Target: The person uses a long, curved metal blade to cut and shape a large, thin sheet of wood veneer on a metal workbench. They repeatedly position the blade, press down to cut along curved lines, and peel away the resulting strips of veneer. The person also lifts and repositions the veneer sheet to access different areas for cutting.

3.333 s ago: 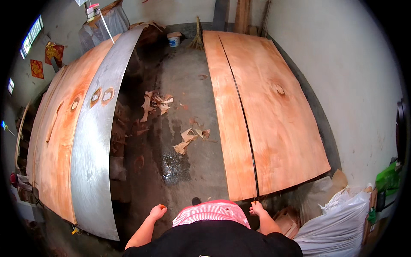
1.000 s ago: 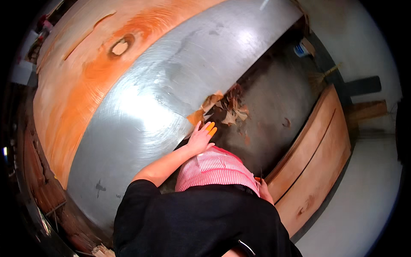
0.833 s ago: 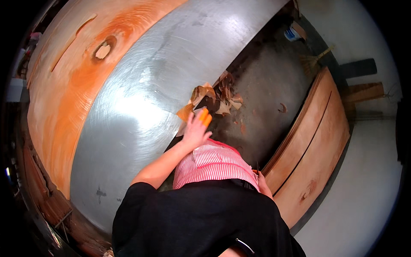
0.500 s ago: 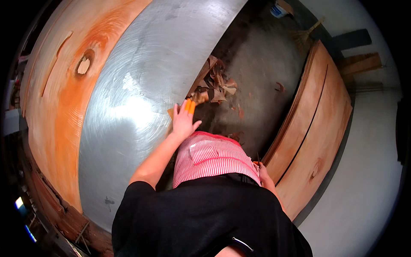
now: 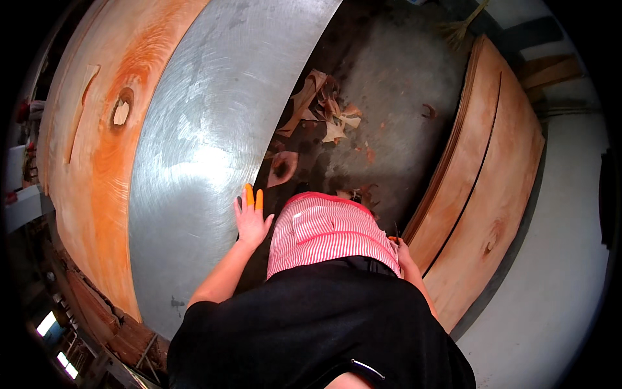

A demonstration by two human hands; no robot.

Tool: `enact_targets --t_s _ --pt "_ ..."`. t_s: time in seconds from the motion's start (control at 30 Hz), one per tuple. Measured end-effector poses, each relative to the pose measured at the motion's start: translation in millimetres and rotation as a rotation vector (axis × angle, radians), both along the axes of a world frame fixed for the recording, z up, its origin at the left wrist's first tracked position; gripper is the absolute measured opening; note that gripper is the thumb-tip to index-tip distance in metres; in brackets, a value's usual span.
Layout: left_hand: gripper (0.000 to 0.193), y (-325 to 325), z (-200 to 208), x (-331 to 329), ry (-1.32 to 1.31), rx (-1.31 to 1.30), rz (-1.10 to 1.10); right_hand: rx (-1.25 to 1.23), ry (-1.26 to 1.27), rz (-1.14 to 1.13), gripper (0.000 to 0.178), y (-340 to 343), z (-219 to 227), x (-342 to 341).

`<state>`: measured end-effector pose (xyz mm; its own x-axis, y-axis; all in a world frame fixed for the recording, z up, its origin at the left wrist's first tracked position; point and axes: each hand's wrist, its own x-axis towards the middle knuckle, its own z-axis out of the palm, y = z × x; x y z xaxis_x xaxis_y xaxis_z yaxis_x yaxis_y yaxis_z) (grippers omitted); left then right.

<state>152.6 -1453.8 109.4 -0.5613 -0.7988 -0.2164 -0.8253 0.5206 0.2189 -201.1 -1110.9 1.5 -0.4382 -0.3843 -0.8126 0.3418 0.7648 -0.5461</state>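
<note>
My left hand (image 5: 253, 223) lies with its fingers spread at the near right edge of the bare metal tabletop (image 5: 194, 129). Orange covers wrap two of its fingertips, and nothing is in it. My right hand (image 5: 403, 251) is low at my right side, beside the striped apron (image 5: 330, 236) and close to the stacked wood sheets. Its fingers look closed, and a thin dark tip rises from them; the rest of that thing is hidden. Just past the table edge, below it, is a veneer scrap (image 5: 283, 167) with a dark knot.
A large veneer sheet (image 5: 110, 175) with a knot and a slit covers the table's left side. More veneer scraps (image 5: 330, 117) lie on the floor (image 5: 395, 84). On the right stands a stack of wood sheets (image 5: 479, 188), with a broom (image 5: 457, 29) beyond it.
My left hand has drawn back toward me and away from a scrap at the table edge. A knotted scrap now shows past that edge. My right hand stays at my side.
</note>
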Motion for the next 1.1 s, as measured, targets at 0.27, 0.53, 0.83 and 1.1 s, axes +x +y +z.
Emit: enact_targets --t_s 0.27,0.53,0.83,1.1 --pt "0.063 10 -8 -44 0.031 0.069 -0.163 0.139 0.168 0.201 0.018 -38 49 -3" --pt "0.053 4 -46 -42 -0.032 0.4 -0.23 0.023 0.207 0.136 0.026 -14 21 5" --pt "0.052 -31 -57 -119 -0.064 0.508 -0.304 0.106 0.194 0.038 0.029 -11 36 -26" --pt "0.047 -31 -81 -235 -0.1 0.586 -0.241 0.031 0.12 -0.287 0.029 13 -8 -131"
